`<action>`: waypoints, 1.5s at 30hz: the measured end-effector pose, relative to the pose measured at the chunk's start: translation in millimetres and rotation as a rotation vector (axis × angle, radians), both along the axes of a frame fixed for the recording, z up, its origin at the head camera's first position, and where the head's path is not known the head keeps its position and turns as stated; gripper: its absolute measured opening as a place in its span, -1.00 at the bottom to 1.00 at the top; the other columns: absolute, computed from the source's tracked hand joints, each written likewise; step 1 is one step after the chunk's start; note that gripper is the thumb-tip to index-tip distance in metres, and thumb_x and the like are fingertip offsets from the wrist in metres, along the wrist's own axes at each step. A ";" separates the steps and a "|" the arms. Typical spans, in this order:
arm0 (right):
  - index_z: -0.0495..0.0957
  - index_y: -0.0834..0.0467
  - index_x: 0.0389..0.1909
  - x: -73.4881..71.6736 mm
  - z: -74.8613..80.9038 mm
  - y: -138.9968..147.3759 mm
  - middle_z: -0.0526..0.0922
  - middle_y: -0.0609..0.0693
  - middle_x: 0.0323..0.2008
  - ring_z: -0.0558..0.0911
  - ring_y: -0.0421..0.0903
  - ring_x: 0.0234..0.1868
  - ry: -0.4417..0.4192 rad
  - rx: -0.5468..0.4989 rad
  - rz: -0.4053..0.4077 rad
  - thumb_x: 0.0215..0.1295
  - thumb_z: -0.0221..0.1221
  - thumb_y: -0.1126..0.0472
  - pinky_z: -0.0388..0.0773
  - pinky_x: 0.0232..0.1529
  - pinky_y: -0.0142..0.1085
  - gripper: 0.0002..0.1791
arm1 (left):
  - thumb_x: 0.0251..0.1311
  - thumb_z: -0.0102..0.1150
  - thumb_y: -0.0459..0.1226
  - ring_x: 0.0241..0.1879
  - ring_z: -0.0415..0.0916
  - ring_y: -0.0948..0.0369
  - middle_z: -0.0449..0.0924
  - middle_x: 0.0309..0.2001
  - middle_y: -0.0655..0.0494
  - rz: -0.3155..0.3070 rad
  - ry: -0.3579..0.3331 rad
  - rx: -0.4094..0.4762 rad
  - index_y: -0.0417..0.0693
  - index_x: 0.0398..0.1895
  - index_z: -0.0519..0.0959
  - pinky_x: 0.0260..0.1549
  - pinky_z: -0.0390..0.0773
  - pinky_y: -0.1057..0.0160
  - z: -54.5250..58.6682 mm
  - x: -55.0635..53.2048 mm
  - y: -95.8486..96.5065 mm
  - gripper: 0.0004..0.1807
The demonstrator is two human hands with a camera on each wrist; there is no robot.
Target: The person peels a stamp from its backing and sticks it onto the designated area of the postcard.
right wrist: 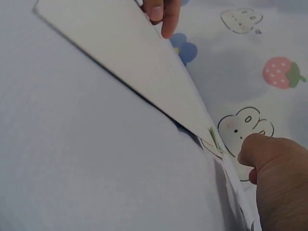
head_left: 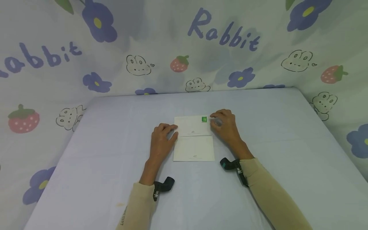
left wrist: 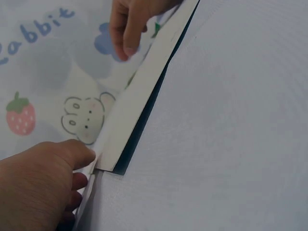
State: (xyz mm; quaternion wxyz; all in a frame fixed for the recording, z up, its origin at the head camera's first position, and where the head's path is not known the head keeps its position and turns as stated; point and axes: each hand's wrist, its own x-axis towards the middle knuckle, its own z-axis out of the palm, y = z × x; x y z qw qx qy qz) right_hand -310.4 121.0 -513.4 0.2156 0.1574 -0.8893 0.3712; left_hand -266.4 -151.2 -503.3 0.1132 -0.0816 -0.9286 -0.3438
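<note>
Two pale rectangular cards lie one above the other on the table. The upper card (head_left: 189, 124) bears a green stamp (head_left: 204, 119) at its top right corner; the lower card (head_left: 194, 150) shows small dark print near its bottom edge. My left hand (head_left: 161, 142) is at the left side of the cards, its thumb and forefinger apart, tips at the edge near where the cards meet. Beside the stamped corner is my right hand (head_left: 225, 126), fingers bent, with a gap between thumb and forefinger. In the left wrist view, a dark strip (left wrist: 137, 139) shows under a card's edge.
A pale cloth covers the table (head_left: 100, 166). Behind it hangs a printed curtain (head_left: 161, 38) with rabbits, strawberries and purple flowers. Black wrist cameras sit on the left wrist (head_left: 165, 184) and right wrist (head_left: 230, 164), close above the table.
</note>
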 end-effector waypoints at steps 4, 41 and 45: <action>0.70 0.22 -0.15 1.0 -0.7 3.1 0.58 0.10 -0.10 0.45 0.10 0.05 -0.003 -0.003 -0.025 0.22 0.34 0.33 0.23 0.12 0.10 -0.81 | 0.33 0.27 -0.23 -0.02 0.40 0.02 0.51 0.01 0.01 0.003 -0.008 0.011 -0.03 0.11 0.67 0.06 0.34 0.00 1.0 0.7 -0.4 -0.70; 0.64 0.26 -0.05 18.3 0.4 44.3 0.51 0.16 -0.06 0.39 0.16 0.10 -0.184 -0.082 -0.264 0.23 0.33 0.21 0.25 0.15 0.10 -0.70 | 0.32 0.28 -0.25 -0.02 0.42 0.01 0.52 -0.02 0.00 -0.002 0.015 0.052 -0.01 0.08 0.68 0.04 0.35 -0.01 -0.4 1.4 -1.2 -0.71; 0.64 0.26 -0.05 19.5 0.9 45.9 0.50 0.15 -0.04 0.38 0.14 0.11 -0.237 -0.088 -0.293 0.29 0.29 0.16 0.26 0.16 0.09 -0.70 | 0.32 0.28 -0.26 -0.03 0.42 0.01 0.53 -0.03 0.00 -0.004 0.016 0.058 -0.02 0.07 0.68 0.02 0.35 0.00 -0.2 1.9 -0.8 -0.72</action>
